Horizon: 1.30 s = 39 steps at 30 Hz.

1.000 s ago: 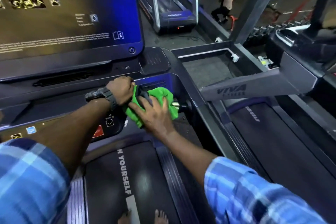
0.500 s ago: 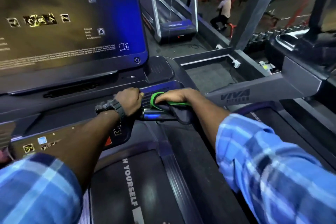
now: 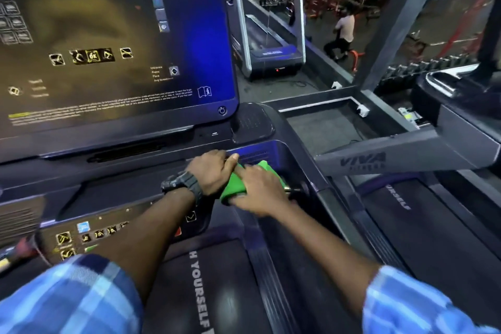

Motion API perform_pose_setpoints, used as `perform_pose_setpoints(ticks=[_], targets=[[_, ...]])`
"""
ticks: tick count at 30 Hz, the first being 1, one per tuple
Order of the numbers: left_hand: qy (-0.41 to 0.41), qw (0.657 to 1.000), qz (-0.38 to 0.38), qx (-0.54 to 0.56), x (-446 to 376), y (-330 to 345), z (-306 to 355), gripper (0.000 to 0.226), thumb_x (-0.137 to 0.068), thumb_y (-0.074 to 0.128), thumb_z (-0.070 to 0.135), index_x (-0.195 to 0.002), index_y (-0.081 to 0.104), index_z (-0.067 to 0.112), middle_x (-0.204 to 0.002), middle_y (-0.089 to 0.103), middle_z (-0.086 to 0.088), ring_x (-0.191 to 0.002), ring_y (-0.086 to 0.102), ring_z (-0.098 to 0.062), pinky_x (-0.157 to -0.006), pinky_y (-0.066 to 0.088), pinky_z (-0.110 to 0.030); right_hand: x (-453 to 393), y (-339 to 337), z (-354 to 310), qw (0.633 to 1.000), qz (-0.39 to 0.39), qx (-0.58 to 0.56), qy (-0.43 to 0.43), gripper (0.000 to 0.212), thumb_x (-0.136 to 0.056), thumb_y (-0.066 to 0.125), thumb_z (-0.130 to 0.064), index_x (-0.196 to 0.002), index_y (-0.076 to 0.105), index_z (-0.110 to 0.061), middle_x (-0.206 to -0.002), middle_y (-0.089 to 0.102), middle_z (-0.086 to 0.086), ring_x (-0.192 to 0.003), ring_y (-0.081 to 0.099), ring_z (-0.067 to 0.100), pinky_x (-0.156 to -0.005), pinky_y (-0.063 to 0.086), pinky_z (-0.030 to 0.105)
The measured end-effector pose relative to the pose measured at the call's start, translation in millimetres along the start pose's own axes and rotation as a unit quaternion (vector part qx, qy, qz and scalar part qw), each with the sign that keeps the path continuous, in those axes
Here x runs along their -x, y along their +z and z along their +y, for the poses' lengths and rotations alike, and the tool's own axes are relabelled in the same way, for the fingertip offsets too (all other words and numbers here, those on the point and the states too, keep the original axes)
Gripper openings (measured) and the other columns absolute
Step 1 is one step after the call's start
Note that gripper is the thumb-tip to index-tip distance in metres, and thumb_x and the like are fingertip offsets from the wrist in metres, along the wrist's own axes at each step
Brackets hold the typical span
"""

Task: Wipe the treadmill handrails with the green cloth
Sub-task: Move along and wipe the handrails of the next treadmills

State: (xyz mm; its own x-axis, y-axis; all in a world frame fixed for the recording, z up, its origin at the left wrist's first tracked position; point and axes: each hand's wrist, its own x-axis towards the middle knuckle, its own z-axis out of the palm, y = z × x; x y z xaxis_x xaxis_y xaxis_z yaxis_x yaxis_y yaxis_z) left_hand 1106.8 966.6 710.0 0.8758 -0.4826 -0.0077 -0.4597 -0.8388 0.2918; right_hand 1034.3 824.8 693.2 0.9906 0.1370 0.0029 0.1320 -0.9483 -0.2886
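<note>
My right hand [image 3: 259,192] lay over the green cloth [image 3: 235,187], its fingers [image 3: 250,171] spread nearly flat and pressing the cloth down onto the short front handrail [image 3: 294,190] below the console [image 3: 260,154]. The cloth sat directly under that palm, bunched around the bar, with a green edge showing at the far side and a fold at the near side. My left hand [image 3: 214,175] was curled over the same bar just to the left, touching the cloth's edge; I could not tell whether it pinched the cloth itself. The bar's long axis ran left to right across my front, its bare end emerging dark to the right of my right hand. I judged the right hand the nearer to that unwiped end, so the next stroke would have to run rightward along the bar, the left hand steadying.
</note>
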Motion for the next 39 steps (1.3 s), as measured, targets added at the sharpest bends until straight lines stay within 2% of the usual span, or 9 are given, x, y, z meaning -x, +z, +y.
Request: perform_pose_setpoints(ticks=[4, 8, 12, 16, 21, 26, 28, 35, 39], targets=[[-0.003, 1.0, 0.005, 0.024, 3, -3, 1, 0.05, -0.098, 0.021, 0.052, -0.099, 0.057, 0.017, -0.111, 0.063, -0.012, -0.108, 0.057, -0.032, -0.084, 0.041, -0.038, 56, 20, 24, 0.995, 0.098, 0.003, -0.016, 0.073, -0.062, 0.059, -0.05, -0.132, 0.046, -0.037, -0.125, 0.052, 0.002, -0.11, 0.05, 0.028, -0.091, 0.042, 0.045], [-0.003, 1.0, 0.01, 0.022, 3, 1, -1, 0.051, -0.098, 0.019, 0.053, -0.099, 0.056, 0.018, -0.11, 0.063, -0.01, -0.107, 0.057, -0.031, -0.085, 0.042, -0.039, 19, 8, 50, 0.986, 0.1, -0.003, 0.135, 0.054, -0.076, 0.053, -0.051, -0.123, 0.052, -0.025, -0.11, 0.064, 0.008, -0.102, 0.059, 0.035, -0.083, 0.046, 0.045], [-0.014, 0.999, 0.023, 0.042, 2, 3, -2, 0.051, -0.097, 0.02, 0.053, -0.102, 0.056, 0.018, -0.108, 0.062, -0.009, -0.105, 0.057, -0.031, -0.085, 0.044, -0.04, -52, -11, 40, 0.954, 0.097, -0.14, 0.247, 0.038, -0.086, 0.052, -0.042, -0.117, 0.049, -0.02, -0.118, 0.064, 0.018, -0.107, 0.06, 0.039, -0.081, 0.047, 0.043], [-0.044, 0.995, 0.062, 0.062, 3, -1, -1, 0.048, -0.098, 0.026, 0.048, -0.106, 0.054, 0.009, -0.111, 0.059, -0.016, -0.105, 0.056, -0.036, -0.087, 0.043, -0.043, -55, -1, 3, 0.976, 0.015, -0.191, 0.106, 0.034, -0.09, 0.052, -0.035, -0.12, 0.044, -0.023, -0.123, 0.062, 0.017, -0.11, 0.058, 0.04, -0.085, 0.048, 0.047], [-0.079, 0.992, 0.091, 0.043, 30, -10, -8, 0.041, -0.099, 0.031, 0.042, -0.093, 0.055, 0.009, -0.103, 0.062, -0.018, -0.099, 0.058, -0.038, -0.082, 0.043, -0.041, -18, -2, 2, 0.995, -0.035, -0.088, -0.009, 0.056, -0.084, 0.06, -0.042, -0.134, 0.041, -0.025, -0.127, 0.06, 0.012, -0.114, 0.055, 0.038, -0.086, 0.047, 0.047], [-0.066, 0.994, 0.066, -0.057, 75, -26, -38, 0.03, -0.098, 0.035, 0.037, -0.1, 0.054, 0.014, -0.106, 0.059, -0.01, -0.101, 0.058, -0.031, -0.08, 0.045, -0.04, -33, 1, -6, 0.988, 0.081, -0.092, 0.092, 0.059, -0.083, 0.061, -0.034, -0.136, 0.046, -0.016, -0.125, 0.058, 0.017, -0.114, 0.053, 0.039, -0.095, 0.043, 0.046], [-0.076, 0.99, 0.063, -0.105, 95, -34, -54, 0.033, -0.097, 0.035, 0.039, -0.101, 0.057, 0.015, -0.105, 0.06, -0.009, -0.1, 0.059, -0.03, -0.08, 0.046, -0.04, -56, 3, -42, 0.991, 0.076, -0.098, 0.053, 0.057, -0.085, 0.061, -0.035, -0.136, 0.047, -0.014, -0.124, 0.056, 0.019, -0.114, 0.051, 0.039, -0.098, 0.039, 0.045], [-0.162, 0.973, 0.078, -0.146, 156, -53, -119, 0.036, -0.096, 0.031, 0.038, -0.096, 0.059, 0.016, -0.1, 0.062, -0.008, -0.093, 0.061, -0.03, -0.079, 0.047, -0.04, -93, -16, -136, 0.98, -0.178, 0.028, -0.085, 0.063, -0.092, 0.039, -0.053, -0.148, 0.037, -0.025, -0.153, 0.04, 0.011, -0.135, 0.043, 0.03, -0.107, 0.034, 0.039], [-0.195, 0.965, 0.102, -0.142, 180, -50, -144, 0.045, -0.096, 0.023, 0.037, -0.094, 0.061, 0.013, -0.101, 0.064, -0.011, -0.097, 0.059, -0.03, -0.09, 0.046, -0.039, -88, -6, -186, 0.97, -0.212, 0.027, -0.111, 0.067, -0.091, 0.037, -0.059, -0.149, 0.033, -0.027, -0.157, 0.032, 0.009, -0.138, 0.038, 0.031, -0.108, 0.032, 0.043]])
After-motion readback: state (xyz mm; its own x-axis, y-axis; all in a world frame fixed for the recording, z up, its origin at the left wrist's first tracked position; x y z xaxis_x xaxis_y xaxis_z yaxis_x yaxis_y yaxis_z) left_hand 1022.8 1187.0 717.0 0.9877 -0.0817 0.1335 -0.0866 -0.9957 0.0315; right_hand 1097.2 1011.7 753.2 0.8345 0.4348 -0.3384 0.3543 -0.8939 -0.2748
